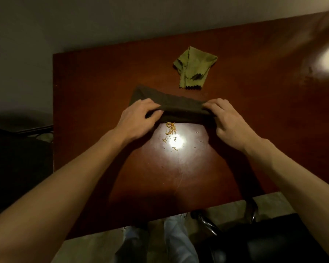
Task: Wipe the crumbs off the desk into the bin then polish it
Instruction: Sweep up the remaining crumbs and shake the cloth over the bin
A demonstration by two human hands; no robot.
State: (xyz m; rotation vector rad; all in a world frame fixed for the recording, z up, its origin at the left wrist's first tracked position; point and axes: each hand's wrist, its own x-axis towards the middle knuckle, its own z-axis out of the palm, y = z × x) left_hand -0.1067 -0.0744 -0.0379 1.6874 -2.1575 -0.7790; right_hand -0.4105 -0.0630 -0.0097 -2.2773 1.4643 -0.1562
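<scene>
A dark olive cloth (180,109) lies folded across the middle of the reddish-brown desk (95,88). My left hand (139,118) pinches its near left edge, thumb under the fold. My right hand (228,122) grips the near right end the same way. Orange crumbs (170,130) lie scattered just below the cloth, some in a bright light reflection on the desk. No bin can be made out.
A lighter green cloth (194,67) with zigzag edges lies crumpled farther back on the desk. A black chair (273,240) stands at the near right, below the desk edge. A dark object (17,158) sits left of the desk.
</scene>
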